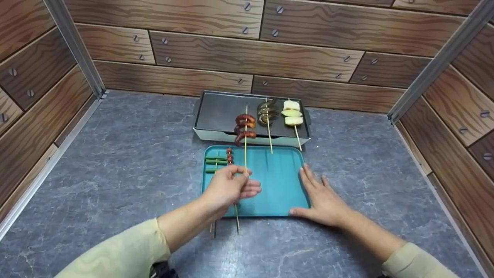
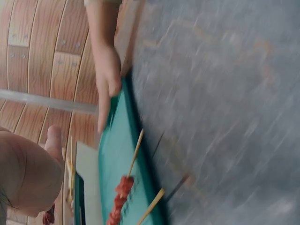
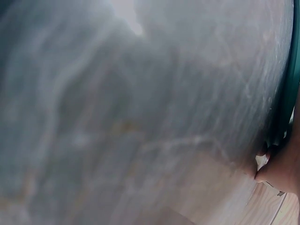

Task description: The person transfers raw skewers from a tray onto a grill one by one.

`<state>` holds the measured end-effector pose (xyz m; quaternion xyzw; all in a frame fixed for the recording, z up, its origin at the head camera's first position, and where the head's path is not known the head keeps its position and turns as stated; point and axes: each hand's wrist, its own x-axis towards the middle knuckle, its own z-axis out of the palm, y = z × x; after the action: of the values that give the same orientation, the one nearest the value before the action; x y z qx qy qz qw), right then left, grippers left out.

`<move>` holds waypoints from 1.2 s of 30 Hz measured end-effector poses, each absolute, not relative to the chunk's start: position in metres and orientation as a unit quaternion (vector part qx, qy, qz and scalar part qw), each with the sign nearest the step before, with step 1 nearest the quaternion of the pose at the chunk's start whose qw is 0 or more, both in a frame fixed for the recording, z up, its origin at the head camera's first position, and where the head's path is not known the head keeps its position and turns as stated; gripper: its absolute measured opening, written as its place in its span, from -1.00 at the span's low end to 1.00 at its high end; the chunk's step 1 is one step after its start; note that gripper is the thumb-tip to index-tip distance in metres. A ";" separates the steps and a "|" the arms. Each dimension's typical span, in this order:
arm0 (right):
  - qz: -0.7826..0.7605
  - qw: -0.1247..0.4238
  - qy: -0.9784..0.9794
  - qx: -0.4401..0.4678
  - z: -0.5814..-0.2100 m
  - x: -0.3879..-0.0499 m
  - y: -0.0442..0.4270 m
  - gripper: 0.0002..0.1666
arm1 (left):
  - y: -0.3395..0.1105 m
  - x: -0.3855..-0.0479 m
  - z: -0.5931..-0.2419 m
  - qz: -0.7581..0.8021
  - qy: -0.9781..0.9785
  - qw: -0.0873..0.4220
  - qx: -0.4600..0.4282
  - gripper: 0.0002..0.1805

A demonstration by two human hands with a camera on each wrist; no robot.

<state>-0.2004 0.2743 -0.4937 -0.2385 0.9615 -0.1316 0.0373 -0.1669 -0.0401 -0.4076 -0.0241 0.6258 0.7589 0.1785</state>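
My left hand [image 1: 227, 187] pinches the bare stick of a skewer of curled, reddish-brown pieces [image 1: 244, 129] that look like octopus tentacles. Those pieces hang over the front edge of the black-topped grill [image 1: 224, 110]. My right hand [image 1: 328, 202] lies against the right edge of a teal tray [image 1: 276, 185], fingers extended. On the tray's left side are a green vegetable skewer [image 1: 216, 162] and a red meat skewer [image 2: 121, 194], partly hidden by the left hand in the head view.
On the grill's right half lie a shrimp skewer [image 1: 267, 112] and a skewer of white and green pieces [image 1: 292, 114], their sticks jutting forward. Wood-patterned walls [image 1: 208, 50] enclose the grey marbled tabletop [image 1: 146, 154] at the back and both sides.
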 end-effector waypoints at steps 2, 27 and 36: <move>-0.131 0.036 0.961 -0.240 -0.494 -0.201 0.275 0.54 | -0.041 -0.177 -0.406 0.758 0.627 0.177 -0.027 -0.71; -0.131 0.043 0.962 -0.235 -0.494 -0.201 0.274 0.58 | -0.038 -0.275 -0.413 0.763 0.621 0.170 -0.056 -0.61; -0.134 0.039 0.961 -0.239 -0.493 -0.200 0.275 0.56 | -0.037 -0.285 -0.421 0.754 0.631 0.174 -0.063 -0.59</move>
<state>-0.2005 0.2751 -0.4932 -0.2388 0.9610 -0.1338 0.0389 -0.2846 -0.0372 -0.4211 -0.0626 0.6305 0.7539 0.1738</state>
